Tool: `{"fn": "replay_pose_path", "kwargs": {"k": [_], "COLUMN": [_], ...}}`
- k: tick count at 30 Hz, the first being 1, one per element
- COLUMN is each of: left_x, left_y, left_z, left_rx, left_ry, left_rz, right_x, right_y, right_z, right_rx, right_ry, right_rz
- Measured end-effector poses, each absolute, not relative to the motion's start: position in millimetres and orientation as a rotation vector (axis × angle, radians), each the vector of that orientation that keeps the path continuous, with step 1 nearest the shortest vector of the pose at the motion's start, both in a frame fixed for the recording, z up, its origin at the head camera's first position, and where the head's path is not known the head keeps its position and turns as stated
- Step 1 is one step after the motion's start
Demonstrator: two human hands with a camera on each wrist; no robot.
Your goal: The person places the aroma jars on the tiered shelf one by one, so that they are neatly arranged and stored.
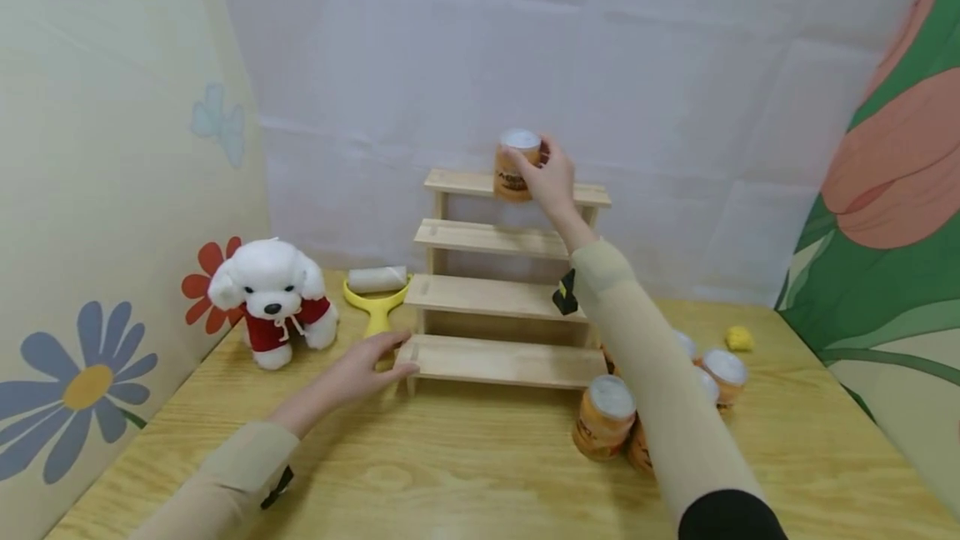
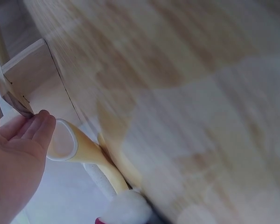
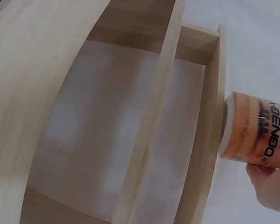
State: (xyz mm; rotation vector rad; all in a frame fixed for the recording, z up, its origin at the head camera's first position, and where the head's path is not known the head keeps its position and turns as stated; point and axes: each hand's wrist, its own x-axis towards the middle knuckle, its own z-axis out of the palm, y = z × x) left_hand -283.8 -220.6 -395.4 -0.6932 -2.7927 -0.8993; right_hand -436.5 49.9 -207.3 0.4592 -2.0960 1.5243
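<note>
My right hand (image 1: pixel 553 182) grips an orange can (image 1: pixel 508 183) with a pale top and dark lettering, upright at the top step of a wooden four-step display rack (image 1: pixel 495 294). In the right wrist view the can (image 3: pixel 249 128) has its base at the top board (image 3: pixel 207 121); whether it bears its weight there I cannot tell. With thumb in front and fingers behind, my left hand (image 1: pixel 352 372) holds the left end of the bottom step. The left wrist view shows the fingertips (image 2: pixel 43 123) curled at the board's corner.
More orange cans (image 1: pixel 603 419) stand right of the rack, partly behind my right sleeve. A yellow-handled lint roller (image 1: pixel 377 280) lies left of the rack, beside a white plush dog (image 1: pixel 273 298) in red. A small yellow lump (image 1: pixel 738 338) sits at the right of the wooden table (image 1: pixel 450 482).
</note>
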Motion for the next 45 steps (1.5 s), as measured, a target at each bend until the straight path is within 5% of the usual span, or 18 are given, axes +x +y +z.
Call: {"fn": "replay_pose_path", "kwargs": {"k": [22,45], "left_x": [-278,-277], "left_y": [-221,-228], "left_z": [-392,-390], "left_rx": [-0.698,-0.707], "left_ry": [-2.778,-2.759], "left_rz": [-0.872,-0.872], "right_x": [-445,-447], "right_y": [52,24], "right_z": [-223,-234], "right_rx": [0.677,0.406], "right_ry": [-2.270,-2.373], "right_rz": [1.338,1.064]}}
